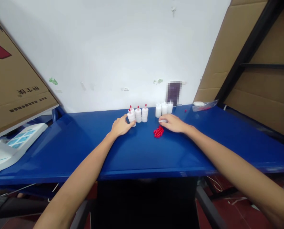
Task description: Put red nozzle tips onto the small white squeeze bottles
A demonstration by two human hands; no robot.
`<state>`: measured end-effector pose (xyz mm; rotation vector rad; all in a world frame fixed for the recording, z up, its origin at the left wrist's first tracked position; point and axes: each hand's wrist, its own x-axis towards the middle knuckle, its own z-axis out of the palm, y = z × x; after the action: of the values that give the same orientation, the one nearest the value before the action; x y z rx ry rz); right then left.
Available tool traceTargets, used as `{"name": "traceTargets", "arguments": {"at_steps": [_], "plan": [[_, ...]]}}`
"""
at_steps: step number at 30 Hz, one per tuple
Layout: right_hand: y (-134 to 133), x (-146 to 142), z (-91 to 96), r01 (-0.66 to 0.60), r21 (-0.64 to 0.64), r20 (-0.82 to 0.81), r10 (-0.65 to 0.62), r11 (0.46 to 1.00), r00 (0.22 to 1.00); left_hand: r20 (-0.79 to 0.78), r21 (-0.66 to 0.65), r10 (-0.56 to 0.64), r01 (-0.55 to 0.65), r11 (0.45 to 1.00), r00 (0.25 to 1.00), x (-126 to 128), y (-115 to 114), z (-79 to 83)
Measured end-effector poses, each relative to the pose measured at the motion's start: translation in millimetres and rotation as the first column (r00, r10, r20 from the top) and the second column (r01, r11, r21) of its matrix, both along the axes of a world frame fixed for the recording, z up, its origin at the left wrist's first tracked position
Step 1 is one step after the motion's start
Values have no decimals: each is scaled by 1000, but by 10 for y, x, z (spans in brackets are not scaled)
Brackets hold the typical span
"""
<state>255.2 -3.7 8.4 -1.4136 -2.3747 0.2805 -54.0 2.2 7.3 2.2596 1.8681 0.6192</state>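
Note:
My left hand (121, 125) is closed round a white squeeze bottle with a red tip cap (131, 116), upright on the blue table (132, 152). Several more red-capped white bottles (138, 115) stand close beside and behind it. Between the fingers of my right hand (172, 123) is a small white piece (163, 121), mostly covered, so its kind cannot be made out. Just below that hand lies a heap of small red caps (158, 132). Behind it stands a group of white bottles without red caps (164, 109).
One stray red cap (185, 111) lies at the back right, near a clear plastic bag (205, 106). A white device with blue panels (20, 141) sits at the left. Cardboard (18, 73) flanks the table, with a white wall (123, 54) behind.

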Motion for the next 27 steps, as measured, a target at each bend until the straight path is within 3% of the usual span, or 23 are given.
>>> {"name": "traceTargets", "arguments": {"at_steps": [6, 8, 9, 12, 13, 15, 17, 19, 21, 24, 27], "plan": [[31, 23, -22, -12, -8, -8, 12, 1000, 1000, 70, 24, -20, 19, 1000, 997, -52, 15, -43], [51, 31, -28, -9, -6, -12, 9, 1000, 1000, 181, 175, -45, 13, 985, 982, -95, -20, -49], [61, 34, -31, -6, -5, -12, 6, 1000, 1000, 252, 304, -80, 0, 953, 964, -114, -55, -43], [84, 43, -36, 1, -2, -8, -1, 1000, 1000, 354, 644, -274, -20, 765, 894, -101, -229, 14], [89, 44, -38, 2, -2, -9, -2, 1000, 1000, 334, 694, -334, 10, 720, 881, -58, -301, 43], [97, 42, -40, -2, -1, -10, 2, 1000, 1000, 270, 727, -409, 94, 680, 872, 91, -432, 101], [101, 38, -39, -5, 5, 0, 5, 1000, 1000, 258, 666, -459, 187, 722, 850, 297, -505, 134], [101, 36, -32, 2, 14, 18, -3, 1000, 1000, 185, 488, -560, 419, 766, 808, 507, -496, 127], [94, 40, -20, 48, 21, 31, -49, 999, 998, 87, 303, -662, 613, 729, 745, 675, -418, 80], [80, 56, 2, 133, 34, 42, -134, 991, 990, 17, 153, -721, 711, 687, 693, 824, -277, -17], [73, 67, 18, 149, 39, 49, -151, 988, 987, -4, 86, -741, 739, 669, 671, 886, -222, -74]]}}
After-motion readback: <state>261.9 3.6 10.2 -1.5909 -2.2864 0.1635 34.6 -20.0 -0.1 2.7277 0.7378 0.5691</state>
